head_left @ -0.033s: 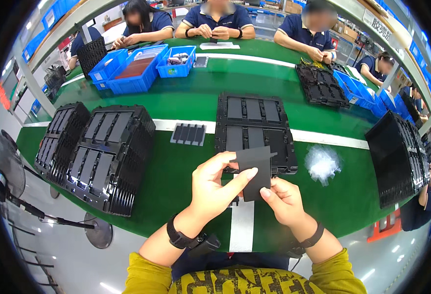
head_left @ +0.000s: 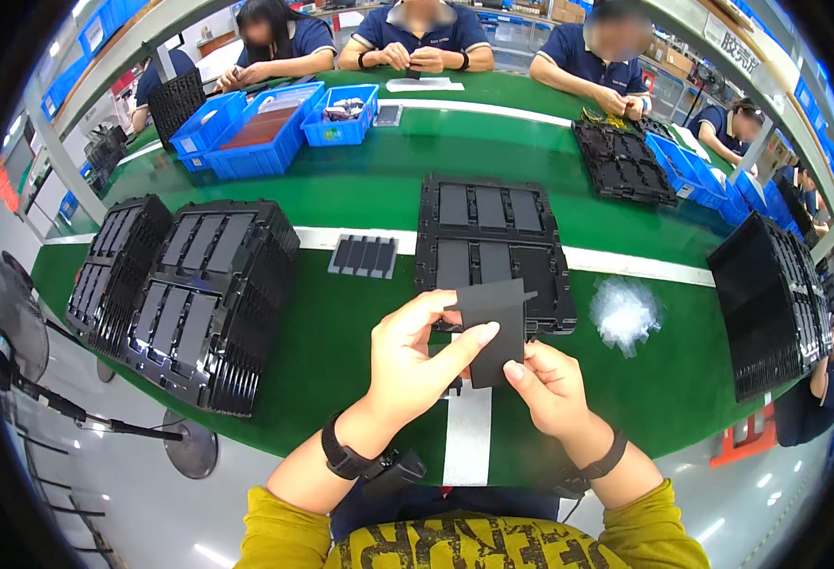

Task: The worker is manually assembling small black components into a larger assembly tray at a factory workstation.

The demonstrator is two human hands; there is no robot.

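Both hands hold a thin dark grey rectangular panel (head_left: pixel 495 327) upright above the near edge of the table. A small tab sticks out at its upper right corner. My left hand (head_left: pixel 415 360) grips its left side, thumb flat on the face and fingers behind. With thumb and fingers, my right hand (head_left: pixel 548 384) pinches the lower right edge. Just beyond lies a black moulded tray (head_left: pixel 555 256) with similar dark grey panels (head_left: pixel 493 209) in its slots; the panel and my hands hide its near part.
Stacked black trays stand at left (head_left: pixel 218 303) and right (head_left: pixel 754 313). A striped grey plate (head_left: pixel 363 256) and a pile of clear film pieces (head_left: pixel 624 316) flank the middle tray. Blue bins (head_left: pixel 265 142) sit farther back. Several co-workers sit across the green table (head_left: pixel 341 379).
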